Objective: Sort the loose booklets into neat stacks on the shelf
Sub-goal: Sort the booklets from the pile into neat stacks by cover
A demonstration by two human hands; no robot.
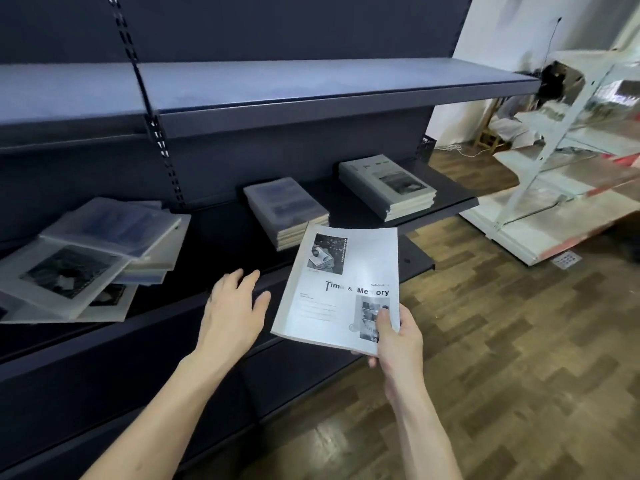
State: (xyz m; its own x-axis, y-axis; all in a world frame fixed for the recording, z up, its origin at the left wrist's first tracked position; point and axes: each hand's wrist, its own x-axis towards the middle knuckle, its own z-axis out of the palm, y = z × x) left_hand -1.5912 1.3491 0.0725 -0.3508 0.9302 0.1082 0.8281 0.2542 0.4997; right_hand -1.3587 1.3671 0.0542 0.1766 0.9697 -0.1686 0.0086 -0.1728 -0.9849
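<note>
My right hand [396, 336] pinches the lower right corner of a white booklet [341, 289] titled "Time & Memory", held tilted in front of the dark shelf [214, 233]. My left hand [235, 306] hovers with relaxed straight fingers just left of the booklet, above the shelf's front edge, holding nothing. On the shelf stand two neat stacks: a blue-covered stack [285, 211] in the middle and a white-covered stack [388, 185] to the right. A loose, untidy pile of booklets [90, 258] lies at the left.
An upper dark shelf [277, 88] overhangs the stacks. A slotted upright [156, 133] divides the shelving bays. Lower shelf edges jut out below my hands. A white shelving unit [571, 168] stands to the right on the wooden floor [502, 375].
</note>
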